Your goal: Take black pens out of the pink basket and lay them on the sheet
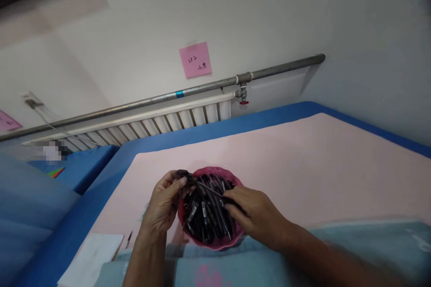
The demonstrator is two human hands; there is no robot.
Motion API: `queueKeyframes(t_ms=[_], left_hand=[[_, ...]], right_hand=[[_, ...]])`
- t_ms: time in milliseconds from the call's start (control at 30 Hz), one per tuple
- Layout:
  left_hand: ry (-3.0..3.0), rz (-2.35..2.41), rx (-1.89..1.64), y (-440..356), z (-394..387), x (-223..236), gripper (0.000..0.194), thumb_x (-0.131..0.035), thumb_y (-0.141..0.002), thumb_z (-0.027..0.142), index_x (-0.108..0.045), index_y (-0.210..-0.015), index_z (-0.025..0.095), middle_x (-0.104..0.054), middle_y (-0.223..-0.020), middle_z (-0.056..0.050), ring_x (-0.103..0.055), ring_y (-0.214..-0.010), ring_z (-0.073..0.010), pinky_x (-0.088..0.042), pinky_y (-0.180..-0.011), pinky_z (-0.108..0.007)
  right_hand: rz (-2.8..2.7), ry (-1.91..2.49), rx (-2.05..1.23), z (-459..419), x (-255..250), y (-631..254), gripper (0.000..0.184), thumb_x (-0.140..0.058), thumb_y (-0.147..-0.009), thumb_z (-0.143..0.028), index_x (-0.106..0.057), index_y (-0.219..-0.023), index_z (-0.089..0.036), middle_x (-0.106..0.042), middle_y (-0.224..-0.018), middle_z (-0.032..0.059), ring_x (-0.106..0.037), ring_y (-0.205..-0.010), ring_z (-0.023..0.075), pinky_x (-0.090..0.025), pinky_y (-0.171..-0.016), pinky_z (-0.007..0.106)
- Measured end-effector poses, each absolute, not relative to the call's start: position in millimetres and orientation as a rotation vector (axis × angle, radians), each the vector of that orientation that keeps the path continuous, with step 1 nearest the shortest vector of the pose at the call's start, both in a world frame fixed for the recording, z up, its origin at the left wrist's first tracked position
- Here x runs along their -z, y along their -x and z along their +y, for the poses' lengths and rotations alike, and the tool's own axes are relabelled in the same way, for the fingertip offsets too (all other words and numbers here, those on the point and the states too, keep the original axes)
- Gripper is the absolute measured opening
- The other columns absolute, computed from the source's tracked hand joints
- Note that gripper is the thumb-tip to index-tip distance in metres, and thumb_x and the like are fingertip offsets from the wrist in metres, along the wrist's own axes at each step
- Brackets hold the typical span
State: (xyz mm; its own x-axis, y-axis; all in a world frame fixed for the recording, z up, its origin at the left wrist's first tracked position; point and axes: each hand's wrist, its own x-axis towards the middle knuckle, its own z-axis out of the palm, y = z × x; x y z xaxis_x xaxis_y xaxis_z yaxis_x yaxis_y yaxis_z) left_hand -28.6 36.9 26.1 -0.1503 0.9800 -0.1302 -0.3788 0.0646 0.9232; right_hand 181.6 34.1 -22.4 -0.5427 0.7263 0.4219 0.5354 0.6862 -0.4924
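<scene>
A round pink basket (215,244) full of several black pens (205,215) sits on the pink table mat near me. My left hand (163,206) curls at the basket's left rim, fingers pinched on the dark end of one black pen (207,188) that lies across the top. My right hand (256,215) reaches in from the right, its fingertips closed on the other end of that same pen. Both hands hover just above the heap of pens.
The pink mat (303,166) lies on a blue table (208,132). A white sheet (90,255) and a loose pen (129,239) lie at the lower left. Behind stand a white radiator (161,122), a grey pipe (279,68) and a pink wall note (195,59).
</scene>
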Motion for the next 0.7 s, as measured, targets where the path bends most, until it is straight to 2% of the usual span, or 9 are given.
queueKeyframes(t_ms=[400, 700], left_hand=[[-1.018, 1.128, -1.250, 26.2, 34.6, -18.8, 0.015, -0.070, -0.063, 0.022, -0.062, -0.073, 0.015, -0.062, -0.067, 0.002, -0.057, -0.060, -0.0075, -0.045, -0.060, -0.019], [-1.026, 1.144, -1.195, 22.2, 34.8, -15.1, 0.016, -0.069, -0.065, 0.023, -0.059, -0.074, 0.014, -0.062, -0.066, 0.002, -0.057, -0.058, -0.0085, -0.045, -0.060, -0.021]], right_hand=[[-2.290, 0.966, -0.376, 33.6, 25.2, -181.4, 0.016, -0.044, -0.084, -0.018, -0.056, -0.095, -0.018, -0.061, -0.083, 0.0046, -0.055, -0.077, 0.0168, -0.043, -0.069, 0.030], [-2.281, 0.966, -0.356, 33.5, 27.9, -181.2, 0.016, -0.042, -0.086, -0.019, -0.056, -0.094, -0.018, -0.061, -0.083, 0.0049, -0.055, -0.076, 0.0166, -0.043, -0.068, 0.030]])
